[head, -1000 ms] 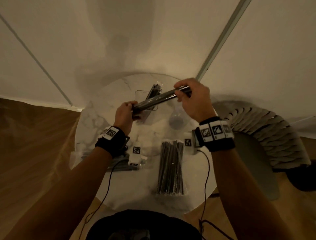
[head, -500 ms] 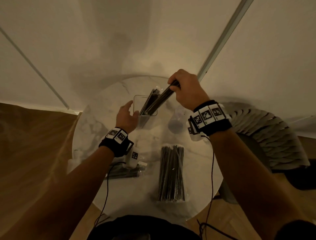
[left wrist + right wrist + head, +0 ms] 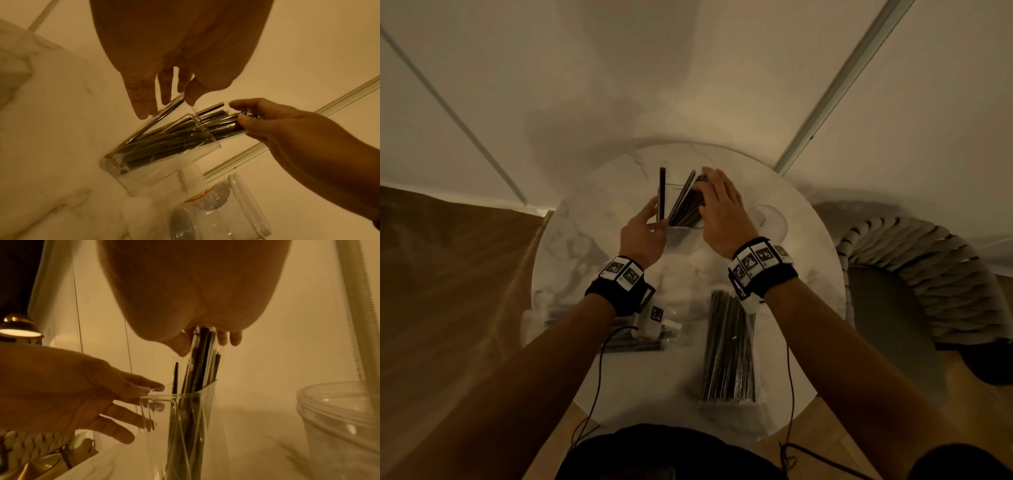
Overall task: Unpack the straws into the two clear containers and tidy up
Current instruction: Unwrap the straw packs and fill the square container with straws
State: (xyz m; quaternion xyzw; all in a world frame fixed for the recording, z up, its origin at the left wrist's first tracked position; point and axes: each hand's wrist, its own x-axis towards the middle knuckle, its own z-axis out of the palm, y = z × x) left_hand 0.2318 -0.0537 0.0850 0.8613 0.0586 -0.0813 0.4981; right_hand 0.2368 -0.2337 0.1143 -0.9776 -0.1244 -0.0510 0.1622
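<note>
A tall clear square container (image 3: 683, 231) (image 3: 164, 155) (image 3: 180, 417) stands at the back of the round marble table (image 3: 585, 240). Dark straws (image 3: 685, 205) (image 3: 174, 134) (image 3: 200, 369) lean inside it, and one straw (image 3: 662, 192) stands apart at its left wall. My right hand (image 3: 719, 205) (image 3: 267, 123) (image 3: 205, 339) grips the tops of the bundle, where clear film shows. My left hand (image 3: 643, 228) (image 3: 144, 104) (image 3: 82, 394) has straight fingers touching the container's left rim. The second clear container, a round jar (image 3: 770, 219) (image 3: 222, 211) (image 3: 339, 418), stands to the right with nothing in it.
A full packet of straws (image 3: 729, 346) lies near the table's front, right of centre. Another packet (image 3: 619, 339) lies under my left wrist. A ribbed chair (image 3: 914, 291) stands at the right, close to the table. The wall rises right behind the table.
The bundle, held level between both hands a second ago, now stands in the square container. My left hand let go of it and moved to the container's rim.
</note>
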